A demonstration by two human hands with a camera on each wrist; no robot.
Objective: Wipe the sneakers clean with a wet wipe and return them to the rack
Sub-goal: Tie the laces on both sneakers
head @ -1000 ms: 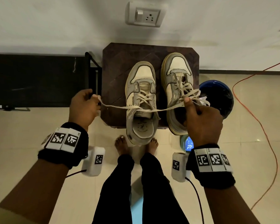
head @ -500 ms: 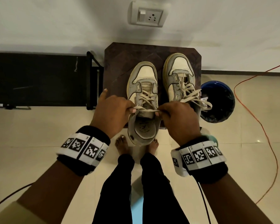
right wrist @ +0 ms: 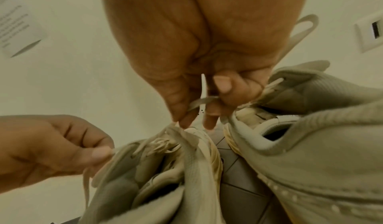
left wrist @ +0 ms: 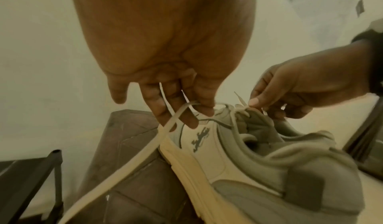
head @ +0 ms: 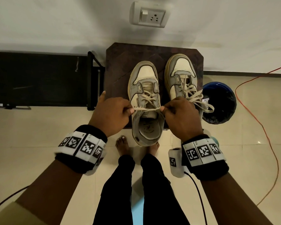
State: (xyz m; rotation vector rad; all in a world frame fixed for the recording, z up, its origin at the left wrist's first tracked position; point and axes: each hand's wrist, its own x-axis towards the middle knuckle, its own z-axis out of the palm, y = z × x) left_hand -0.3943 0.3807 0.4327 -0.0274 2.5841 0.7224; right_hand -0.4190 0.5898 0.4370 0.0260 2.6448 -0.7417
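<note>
Two grey-and-cream sneakers stand side by side on a dark brown stool, toes to the wall. The left sneaker overhangs the stool's near edge at the heel. Its lace is stretched taut across its tongue. My left hand pinches one end of the lace, my right hand pinches the other end. The right sneaker has its laces tied in a loose bow. No wet wipe shows.
A black metal rack stands left of the stool against the white wall. A blue bin with a black liner sits on the tiled floor to the right, beside an orange cable. My bare feet are just below the stool.
One second ago both hands held the lace wide apart. They have come in close over the left sneaker's tongue, and the lace between them is now short and tight.
</note>
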